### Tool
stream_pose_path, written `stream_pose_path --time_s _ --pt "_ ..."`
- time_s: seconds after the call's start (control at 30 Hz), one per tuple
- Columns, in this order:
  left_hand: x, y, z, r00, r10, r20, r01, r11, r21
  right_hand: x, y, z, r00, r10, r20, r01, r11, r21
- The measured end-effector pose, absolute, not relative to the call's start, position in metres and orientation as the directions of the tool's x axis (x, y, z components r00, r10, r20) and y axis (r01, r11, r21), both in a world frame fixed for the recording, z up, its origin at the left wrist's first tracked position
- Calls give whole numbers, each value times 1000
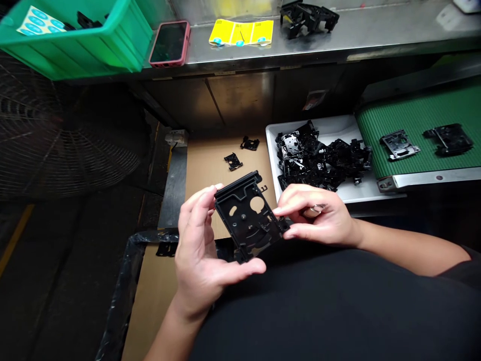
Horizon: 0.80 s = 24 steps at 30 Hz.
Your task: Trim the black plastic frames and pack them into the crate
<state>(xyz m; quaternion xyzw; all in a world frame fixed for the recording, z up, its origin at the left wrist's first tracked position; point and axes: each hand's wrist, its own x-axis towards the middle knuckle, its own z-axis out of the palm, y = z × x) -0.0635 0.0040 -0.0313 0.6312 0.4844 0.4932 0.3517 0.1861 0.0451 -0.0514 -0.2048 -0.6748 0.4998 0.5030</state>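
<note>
A black plastic frame [250, 220] with a round hole and a curved slot is held tilted in front of my body. My left hand [205, 245] grips it by its left and lower edges, thumb below and fingers behind the upper left corner. At its right edge, my right hand [315, 215] pinches the corner between thumb and fingers; a ring shows on one finger. Beyond the frame, two small black parts, one [233, 161] nearer and one [250, 143] farther, lie on the tan board [203, 165].
A white tray [379, 193] piled with black parts stands right of the board. Farther right, a green conveyor [424, 120] carries two parts. The steel shelf [361, 30] holds a green bin [93, 52], phone [170, 44], yellow sheet [240, 32] and black parts [308, 19]. A fan [56, 125] is left.
</note>
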Motion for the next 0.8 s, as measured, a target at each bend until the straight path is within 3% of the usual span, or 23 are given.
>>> stream_pose_path --time_s 0.8 --pt "-88 -14 -41 -65 957 283 228 -262 938 160 45 -48 -434 739 516 -298 423 -856"
